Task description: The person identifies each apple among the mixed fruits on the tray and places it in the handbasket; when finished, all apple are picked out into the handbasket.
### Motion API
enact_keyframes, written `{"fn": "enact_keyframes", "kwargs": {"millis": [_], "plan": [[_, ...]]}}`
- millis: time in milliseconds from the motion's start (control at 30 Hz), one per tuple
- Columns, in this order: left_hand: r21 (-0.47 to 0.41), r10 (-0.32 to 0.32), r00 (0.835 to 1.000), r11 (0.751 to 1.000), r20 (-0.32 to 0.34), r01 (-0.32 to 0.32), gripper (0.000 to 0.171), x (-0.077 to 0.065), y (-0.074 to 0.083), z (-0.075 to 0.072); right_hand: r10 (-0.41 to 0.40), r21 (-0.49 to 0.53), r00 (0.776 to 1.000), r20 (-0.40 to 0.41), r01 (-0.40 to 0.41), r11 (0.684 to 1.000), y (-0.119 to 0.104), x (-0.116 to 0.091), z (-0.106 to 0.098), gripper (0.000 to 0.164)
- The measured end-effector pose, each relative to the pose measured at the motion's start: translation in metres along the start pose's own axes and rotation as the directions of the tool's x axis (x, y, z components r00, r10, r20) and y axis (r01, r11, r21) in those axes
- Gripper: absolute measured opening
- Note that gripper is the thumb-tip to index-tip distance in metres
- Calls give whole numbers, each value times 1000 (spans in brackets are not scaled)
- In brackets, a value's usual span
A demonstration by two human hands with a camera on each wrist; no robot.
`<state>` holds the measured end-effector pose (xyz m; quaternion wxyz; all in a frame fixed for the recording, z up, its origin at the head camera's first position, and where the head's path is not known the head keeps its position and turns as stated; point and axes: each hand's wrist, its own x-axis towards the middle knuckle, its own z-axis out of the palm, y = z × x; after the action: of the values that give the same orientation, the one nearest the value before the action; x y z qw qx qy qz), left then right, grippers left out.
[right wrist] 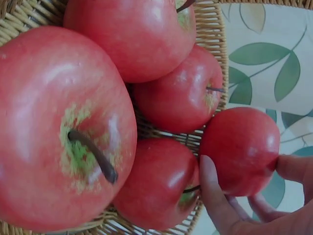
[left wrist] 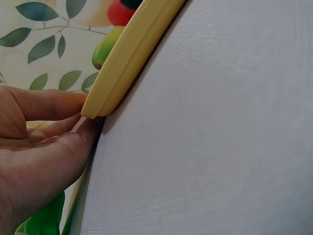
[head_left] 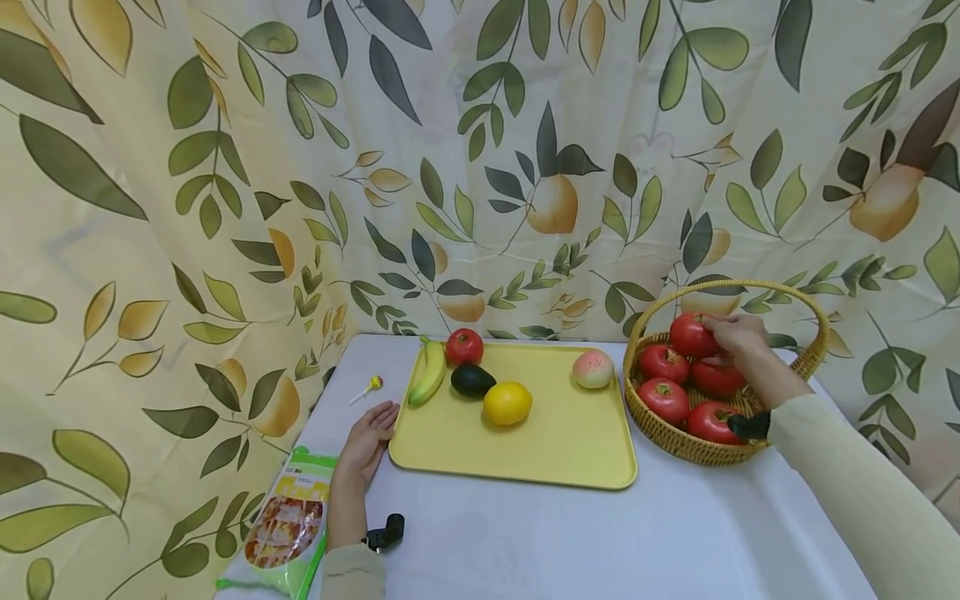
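Note:
Over the right rear of the wicker basket [head_left: 675, 442], my right hand [head_left: 738, 337] grips a red apple [head_left: 693, 334] between thumb and fingers. The right wrist view shows that apple [right wrist: 240, 151] beside several other apples [right wrist: 68, 132] with dark stems in the basket. My left hand [head_left: 365, 442] is at the left edge of the yellow tray [head_left: 517, 462], its straight fingers touching the rim [left wrist: 100, 100]. On the tray lie a banana [head_left: 429, 374], an apple [head_left: 464, 347], an avocado [head_left: 472, 381], a lemon [head_left: 507, 403] and a peach [head_left: 593, 368].
A lollipop [head_left: 367, 388] lies left of the tray on the white tablecloth [head_left: 525, 533]. A green and yellow food packet [head_left: 288, 521] is beside my left forearm. The basket's tall handle [head_left: 720, 286] arches over my right hand. A leaf-patterned curtain [head_left: 480, 208] hangs behind the table.

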<state>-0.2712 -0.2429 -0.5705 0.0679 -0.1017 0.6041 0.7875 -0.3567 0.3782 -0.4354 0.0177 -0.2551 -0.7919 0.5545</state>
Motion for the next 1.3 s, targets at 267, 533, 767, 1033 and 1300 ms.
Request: {"fn": "enact_keyframes", "kwargs": {"millis": [267, 533, 767, 1033, 1300], "plan": [[8, -1, 1000, 1000, 0, 1, 68, 0, 1, 0, 22, -100, 1000, -17, -24, 995, -1, -3, -11, 45], [0, 1, 1000, 1000, -7, -1, 69, 1, -1, 0, -3, -126, 997, -72, -6, 992, 1, -13, -18, 18], [1, -5, 1000, 1000, -5, 5, 67, 2, -1, 0, -113, -227, 982, -153, 76, 971, -14, -34, -19, 32], [9, -4, 1000, 1000, -3, 4, 67, 1, 0, 0, -149, -208, 985, -83, 129, 970, -34, -59, -10, 57], [8, -6, 1000, 1000, -9, 6, 65, 0, 0, 1, -223, -177, 975, 7, 221, 959, -46, -86, 3, 62]]}}
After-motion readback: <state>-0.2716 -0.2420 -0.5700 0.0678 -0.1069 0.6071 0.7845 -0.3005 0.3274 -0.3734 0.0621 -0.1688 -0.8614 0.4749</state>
